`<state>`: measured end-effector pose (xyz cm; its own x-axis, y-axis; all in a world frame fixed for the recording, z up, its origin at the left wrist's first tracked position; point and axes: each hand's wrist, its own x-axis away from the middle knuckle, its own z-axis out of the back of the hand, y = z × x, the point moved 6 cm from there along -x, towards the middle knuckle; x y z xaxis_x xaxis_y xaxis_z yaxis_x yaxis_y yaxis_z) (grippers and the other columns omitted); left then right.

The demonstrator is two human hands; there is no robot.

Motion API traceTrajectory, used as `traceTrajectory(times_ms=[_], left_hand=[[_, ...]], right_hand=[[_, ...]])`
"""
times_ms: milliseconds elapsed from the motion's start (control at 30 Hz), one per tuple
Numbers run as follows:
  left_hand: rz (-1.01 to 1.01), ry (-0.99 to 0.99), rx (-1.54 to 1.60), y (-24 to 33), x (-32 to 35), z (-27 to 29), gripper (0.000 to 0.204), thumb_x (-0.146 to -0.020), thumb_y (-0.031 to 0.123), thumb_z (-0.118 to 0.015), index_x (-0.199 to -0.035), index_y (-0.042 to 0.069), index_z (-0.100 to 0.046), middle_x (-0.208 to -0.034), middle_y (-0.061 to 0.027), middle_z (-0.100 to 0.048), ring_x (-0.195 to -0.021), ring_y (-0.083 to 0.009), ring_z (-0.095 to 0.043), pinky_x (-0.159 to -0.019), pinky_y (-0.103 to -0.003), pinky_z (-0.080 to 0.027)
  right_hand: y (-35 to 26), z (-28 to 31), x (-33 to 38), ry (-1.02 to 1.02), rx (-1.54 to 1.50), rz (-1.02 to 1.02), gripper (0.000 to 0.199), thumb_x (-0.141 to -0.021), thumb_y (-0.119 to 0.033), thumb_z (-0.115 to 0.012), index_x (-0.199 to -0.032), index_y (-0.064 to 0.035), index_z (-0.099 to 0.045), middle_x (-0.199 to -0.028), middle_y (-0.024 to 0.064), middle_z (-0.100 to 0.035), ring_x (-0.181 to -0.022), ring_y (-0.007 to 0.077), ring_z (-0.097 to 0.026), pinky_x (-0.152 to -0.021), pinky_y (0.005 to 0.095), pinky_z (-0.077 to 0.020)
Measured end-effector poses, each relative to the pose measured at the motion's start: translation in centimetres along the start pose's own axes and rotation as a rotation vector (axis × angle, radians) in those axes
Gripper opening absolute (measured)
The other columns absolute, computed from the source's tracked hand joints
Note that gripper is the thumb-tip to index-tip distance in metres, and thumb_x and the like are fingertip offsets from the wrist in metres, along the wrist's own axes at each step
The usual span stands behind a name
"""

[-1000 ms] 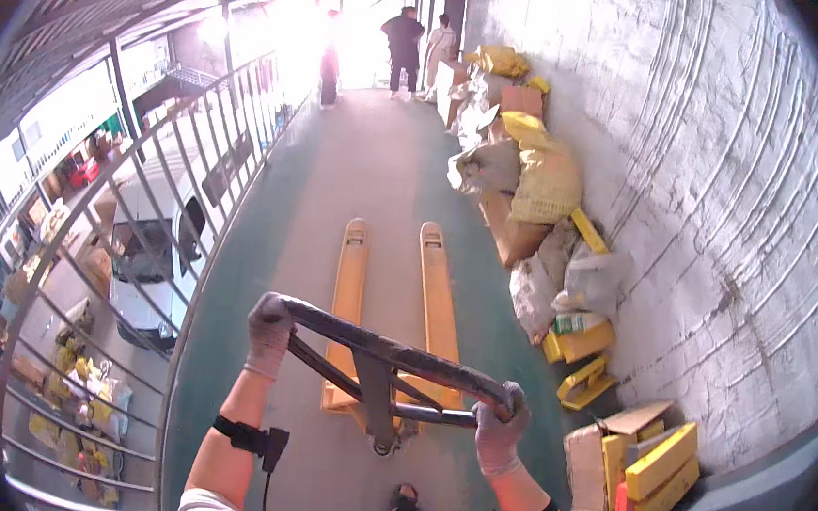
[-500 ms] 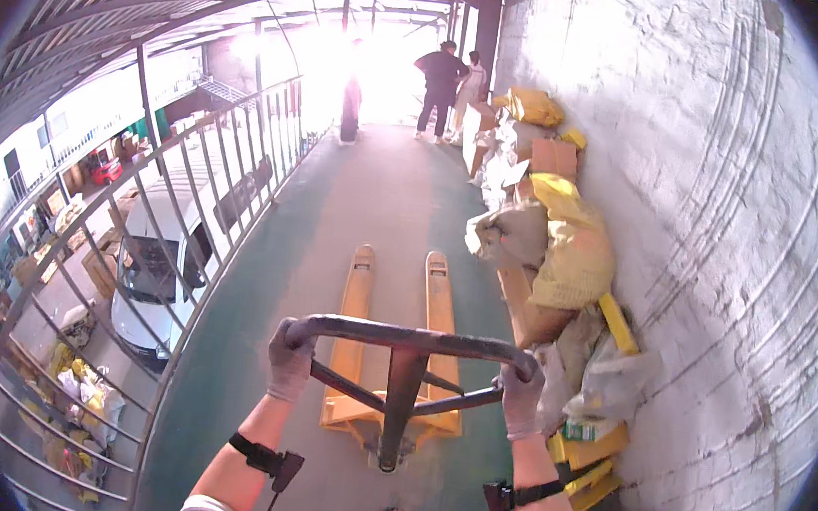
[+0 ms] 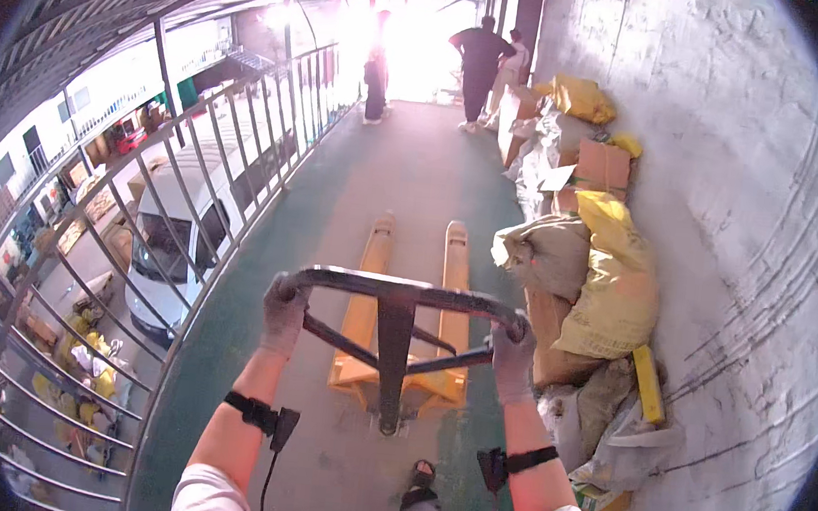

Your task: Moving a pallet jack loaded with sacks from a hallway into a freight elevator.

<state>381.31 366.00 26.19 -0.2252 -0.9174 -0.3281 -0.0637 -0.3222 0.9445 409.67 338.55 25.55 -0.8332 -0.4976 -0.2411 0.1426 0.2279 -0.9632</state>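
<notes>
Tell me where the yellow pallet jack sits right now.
In the head view, the yellow pallet jack sits mid-walkway, forks pointing away, between the metal railing on the left and piled sacks on the right.

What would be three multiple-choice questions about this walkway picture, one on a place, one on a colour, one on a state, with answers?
1. Where do the sacks lie?
A. along the right wall
B. by the left railing
C. on the forks

2. What colour are the forks?
A. blue
B. yellow-orange
C. green

3. How are the hands?
A. both free
B. one on the handle
C. both gripping the handle

Answers:
1 A: the sacks are piled against the wall.
2 B: the forks are yellow-orange.
3 C: left hand and right hand close on the handle.
</notes>
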Motion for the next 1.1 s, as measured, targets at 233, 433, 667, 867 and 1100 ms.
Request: traceTrajectory(times_ms=[233, 433, 667, 867, 1100], left_hand=[[0.050, 0.052, -0.104, -6.0, -15.1, -6.4, 0.013, -0.080, 0.008, -0.065, -0.093, 0.008, -0.061, -0.067, -0.0007, -0.057, -0.055, -0.0096, -0.054, -0.049, -0.024, -0.046], [0.099, 0.057, -0.036, -8.1, -24.2, -15.8, 0.009, -0.081, 0.006, -0.064, -0.090, 0.006, -0.062, -0.065, 0.0001, -0.055, -0.053, -0.0101, -0.052, -0.048, -0.023, -0.044], [0.083, 0.008, -0.018, -12.9, -38.5, -23.9, 0.010, -0.082, 0.012, -0.064, -0.078, 0.008, -0.057, -0.060, 0.0006, -0.051, -0.052, -0.0094, -0.050, -0.048, -0.025, -0.042], [0.073, -0.063, -0.017, -18.0, -48.8, -31.2, 0.014, -0.081, 0.016, -0.066, -0.080, 0.009, -0.055, -0.064, 0.0000, -0.055, -0.053, -0.0093, -0.053, -0.049, -0.025, -0.045], [0.105, -0.042, 0.135, -22.4, -62.2, -39.0, 0.011, -0.080, 0.013, -0.067, -0.087, 0.009, -0.060, -0.066, 0.0024, -0.054, -0.053, -0.0082, -0.052, -0.048, -0.023, -0.043]], right_hand=[[6.4, -4.5, -15.0, 0.046, 0.272, 0.127, 0.015, -0.073, -0.008, -0.063, -0.078, -0.0039, -0.050, -0.061, 0.0000, -0.046, -0.058, 0.0100, -0.045, -0.056, 0.0271, -0.0429], [9.6, -6.4, -28.9, 0.002, 0.163, 0.098, 0.012, -0.076, -0.001, -0.058, -0.085, -0.0059, -0.051, -0.065, -0.0015, -0.051, -0.052, 0.0068, -0.050, -0.047, 0.0236, -0.0441], [12.6, -11.0, -44.6, 0.022, 0.083, 0.034, 0.006, -0.081, -0.007, -0.057, -0.082, -0.0082, -0.051, -0.065, -0.0010, -0.051, -0.054, 0.0083, -0.051, -0.052, 0.0243, -0.0449], [17.6, -13.4, -58.5, -0.033, 0.031, -0.023, 0.007, -0.080, -0.005, -0.057, -0.084, -0.0064, -0.052, -0.066, -0.0006, -0.053, -0.053, 0.0082, -0.052, -0.050, 0.0236, -0.0457], [21.9, -18.0, -73.9, 0.000, 0.039, 0.003, 0.006, -0.079, -0.008, -0.058, -0.083, -0.0071, -0.053, -0.064, -0.0001, -0.052, -0.051, 0.0090, -0.052, -0.048, 0.0240, -0.0457]])
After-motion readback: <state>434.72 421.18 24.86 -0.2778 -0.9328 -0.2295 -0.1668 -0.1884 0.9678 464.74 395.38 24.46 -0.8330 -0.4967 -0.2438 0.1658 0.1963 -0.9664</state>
